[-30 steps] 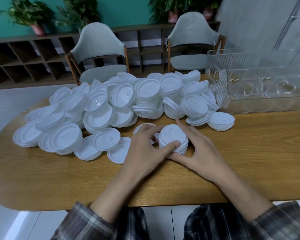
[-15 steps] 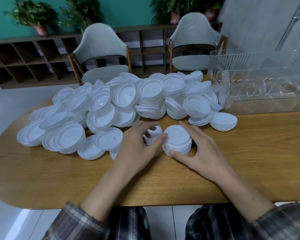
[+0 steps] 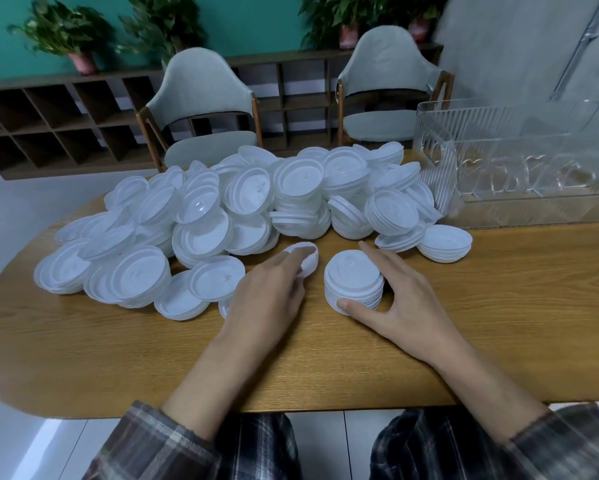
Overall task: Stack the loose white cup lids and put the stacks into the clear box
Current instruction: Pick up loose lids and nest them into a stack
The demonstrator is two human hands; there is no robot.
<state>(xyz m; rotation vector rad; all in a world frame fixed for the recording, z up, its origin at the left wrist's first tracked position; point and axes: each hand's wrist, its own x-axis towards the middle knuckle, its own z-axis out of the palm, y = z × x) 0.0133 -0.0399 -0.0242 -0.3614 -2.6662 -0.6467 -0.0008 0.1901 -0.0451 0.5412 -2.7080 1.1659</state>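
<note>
The oval wooden table (image 3: 498, 323) carries all task items. Directions are read from the person's seat, 12 o'clock pointing away.

1. Pile of loose white lids (image 3: 242, 202): covers the table from 10 o'clock to 1 o'clock. The lids overlap at mixed angles, some nested in short groups.
2. Clear box (image 3: 519, 168): stands upright at 2 o'clock, with ribbed walls. Its near left corner touches the right end of the pile. No lids are visible inside it.
3. Right hand (image 3: 405, 303): at the table's centre. It grips the stack, thumb pressed to the near lower edge and fingers curved round the far right side.
4. Left hand (image 3: 266, 296): just beside the right hand, at its 9 o'clock. The fingertips are bent onto the single lid and hold it.
5. Stack (image 3: 353, 275): stands upright on the table, apart from the pile.
6. Single lid (image 3: 310, 258): tilted and blurred, at 10 o'clock of the stack, not touching it.
</note>
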